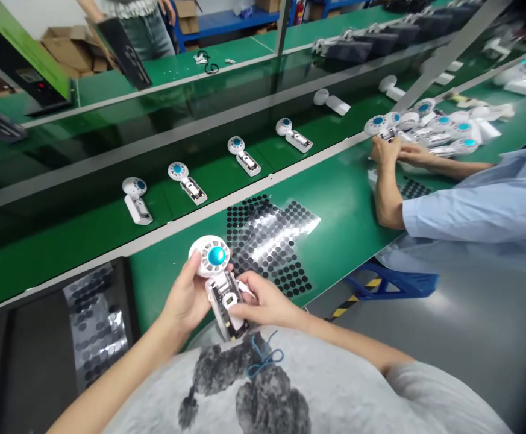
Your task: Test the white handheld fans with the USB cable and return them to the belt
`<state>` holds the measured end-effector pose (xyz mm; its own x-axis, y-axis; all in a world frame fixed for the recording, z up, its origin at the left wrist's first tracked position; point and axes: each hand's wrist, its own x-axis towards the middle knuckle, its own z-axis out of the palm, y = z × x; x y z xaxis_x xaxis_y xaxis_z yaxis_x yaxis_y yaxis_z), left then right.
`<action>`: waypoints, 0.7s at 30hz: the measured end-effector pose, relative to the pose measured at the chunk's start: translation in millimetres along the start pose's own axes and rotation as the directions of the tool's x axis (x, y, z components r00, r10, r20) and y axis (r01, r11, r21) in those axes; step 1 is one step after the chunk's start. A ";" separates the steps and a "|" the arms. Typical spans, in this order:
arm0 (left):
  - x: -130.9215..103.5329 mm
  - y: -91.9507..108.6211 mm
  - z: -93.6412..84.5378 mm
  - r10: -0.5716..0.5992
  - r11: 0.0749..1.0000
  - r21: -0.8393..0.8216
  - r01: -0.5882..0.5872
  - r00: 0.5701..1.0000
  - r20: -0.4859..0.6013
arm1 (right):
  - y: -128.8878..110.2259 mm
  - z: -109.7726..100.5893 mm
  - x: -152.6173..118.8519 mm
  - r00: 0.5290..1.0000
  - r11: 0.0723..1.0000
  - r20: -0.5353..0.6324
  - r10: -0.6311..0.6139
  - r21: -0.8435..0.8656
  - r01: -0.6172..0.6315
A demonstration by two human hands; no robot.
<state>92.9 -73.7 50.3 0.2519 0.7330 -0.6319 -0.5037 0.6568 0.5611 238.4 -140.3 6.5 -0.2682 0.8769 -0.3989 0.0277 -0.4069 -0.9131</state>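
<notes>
Close to my body I hold a small white handheld fan [225,301], its round head up and a shiny blue disc at the head's centre. Its handle lies uncovered, with a circuit board and inner parts showing. My left hand [189,295] wraps the fan from the left, thumb beside the head. On the right side of the handle, my right hand [265,301] is closed, thumb pressed over the inner parts. A small white piece [246,289] shows by its fingers; whether it is loose or part of the fan I cannot tell.
Sheets of round black stickers [267,241] lie on the green bench ahead. Several similar fans [247,160] stand in a row on the green conveyor [95,232]. At right, a co-worker's hands [387,150] handle fans beside a pile. A black tray [127,301] with stickers sits left.
</notes>
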 end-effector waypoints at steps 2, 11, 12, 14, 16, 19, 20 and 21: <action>1.5 0.6 -2.9 0.005 1.000 -0.013 -0.005 1.000 0.025 | -3.7 -10.2 -5.1 0.999 1.000 -0.034 -0.026 0.016 0.027; -3.3 6.3 2.4 -0.115 0.993 0.011 0.114 0.984 0.139 | -41.6 -16.3 -11.9 0.989 0.990 -0.014 -0.144 0.004 0.144; -4.1 6.0 2.1 -0.110 0.994 0.010 0.110 0.982 0.156 | -41.8 -14.4 -11.5 0.987 0.987 -0.001 -0.160 -0.007 0.160; -4.9 6.0 0.5 -0.104 0.995 0.009 0.104 0.977 0.184 | -40.2 -12.3 -10.8 0.986 0.985 0.009 -0.169 -0.023 0.169; -4.6 6.4 -1.8 -0.101 0.995 -0.004 0.104 0.972 0.212 | -37.7 -11.8 -10.1 0.988 0.988 0.013 -0.153 -0.026 0.154; -3.2 6.1 -4.1 -0.103 0.992 -0.043 0.120 0.955 0.280 | -35.0 -11.7 -9.8 0.989 0.990 0.041 -0.143 0.007 0.143; -2.6 5.6 -4.4 -0.104 0.991 -0.053 0.126 0.947 0.303 | -34.9 -11.6 -10.0 0.988 0.989 0.052 -0.147 0.019 0.147; -2.1 5.1 -4.4 -0.107 0.990 -0.058 0.132 0.940 0.323 | -35.1 -11.6 -10.3 0.986 0.988 0.061 -0.155 0.021 0.154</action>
<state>86.2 -72.7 52.2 0.5578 0.6761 -0.4814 -0.5127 0.7368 0.4408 251.4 -132.1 41.7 -0.3271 0.9123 -0.2462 -0.0348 -0.2720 -0.9617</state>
